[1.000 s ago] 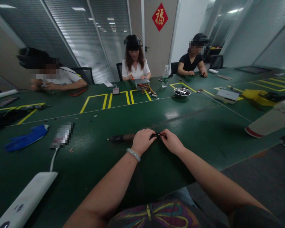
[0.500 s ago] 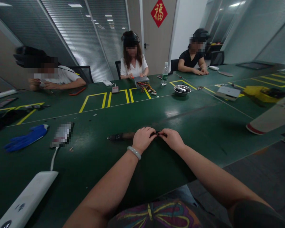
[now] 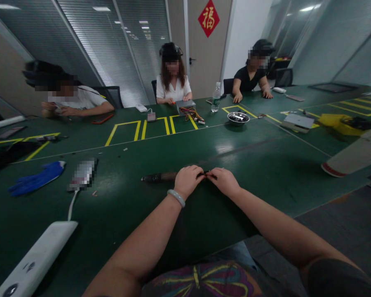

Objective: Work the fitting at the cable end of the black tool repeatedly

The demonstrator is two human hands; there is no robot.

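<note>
My left hand [image 3: 189, 179] and my right hand [image 3: 225, 180] meet near the middle of the green table [image 3: 160, 222]. Fingertips of both are pinched on a small dark piece [image 3: 206, 173] between them, mostly covered by the fingers, so its kind does not show. Behind my left hand lies a dark, long cylindrical tool [image 3: 159, 177] with a brownish body and a narrow metal tip pointing left. Its right end is hidden by the hand. A pale bangle [image 3: 176, 198] circles my left wrist.
On the left lie a blue glove [image 3: 37, 178], a phone [image 3: 83, 174] and a white power bank [image 3: 37, 258] joined by a cable. Further off are a metal bowl [image 3: 238, 118], a water bottle [image 3: 215, 97] and a grey box with wires [image 3: 186, 107]. A white cup [image 3: 355, 152] leans at right. Three people sit opposite.
My hands keep the same pinch in nearly the same place. The view has shifted slightly. Across the table, the person at right has moved their hands apart.
</note>
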